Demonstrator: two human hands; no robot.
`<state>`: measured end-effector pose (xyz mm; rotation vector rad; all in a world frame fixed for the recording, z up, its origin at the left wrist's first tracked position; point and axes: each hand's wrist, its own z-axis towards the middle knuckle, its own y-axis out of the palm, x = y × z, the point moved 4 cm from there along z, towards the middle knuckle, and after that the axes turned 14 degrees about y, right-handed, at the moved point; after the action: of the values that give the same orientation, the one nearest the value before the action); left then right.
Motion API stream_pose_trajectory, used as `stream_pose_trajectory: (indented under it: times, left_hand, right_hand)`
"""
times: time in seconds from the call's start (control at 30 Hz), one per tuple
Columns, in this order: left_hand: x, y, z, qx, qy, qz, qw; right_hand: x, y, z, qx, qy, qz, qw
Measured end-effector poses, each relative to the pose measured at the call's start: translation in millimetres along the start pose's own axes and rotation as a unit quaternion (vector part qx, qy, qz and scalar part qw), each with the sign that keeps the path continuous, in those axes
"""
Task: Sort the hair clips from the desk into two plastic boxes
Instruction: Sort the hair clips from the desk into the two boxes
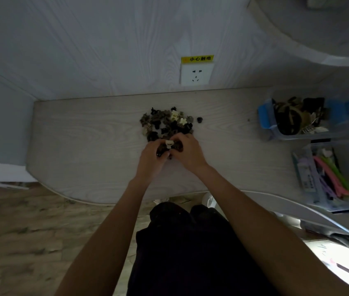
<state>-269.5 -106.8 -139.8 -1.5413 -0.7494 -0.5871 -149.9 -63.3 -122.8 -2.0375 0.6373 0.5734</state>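
A pile of small claw hair clips (166, 122), black, brown, grey and cream, lies in the middle of the pale wooden desk (88, 146). One black clip (199, 119) sits apart just right of the pile. My left hand (151, 159) and my right hand (187, 152) meet at the pile's near edge, fingers curled round a bunch of dark clips with a cream clip (169, 144) on top. At the desk's right stand two clear plastic boxes: the far one (264, 118), with blue latches, holds dark and tan hair clips; the near one (318, 201) holds long pink, green and purple clips.
A wall socket (196, 74) with a yellow warning label is on the wall behind the desk. The desk's curved front edge runs above my lap. Wooden floor lies to the left. A white curved shelf sits at the upper right.
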Motion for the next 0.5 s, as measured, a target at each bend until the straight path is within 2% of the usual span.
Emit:
stream_pose_trajectory:
  times: [0.27,0.37,0.5]
  left_hand:
    - [44,-23,3,0.069,0.065,-0.058,0.994]
    - [84,-20,13,0.060,0.117,-0.075,0.988]
    - [151,4,32,0.036,0.231,-0.112,0.966]
  right_hand:
    - [-5,-43,-18,0.069,-0.049,0.092,0.992]
    - [4,-83,-31,0.133,-0.064,0.104,0.984]
    - [35,-147,-50,0.200,-0.064,0.160,0.965]
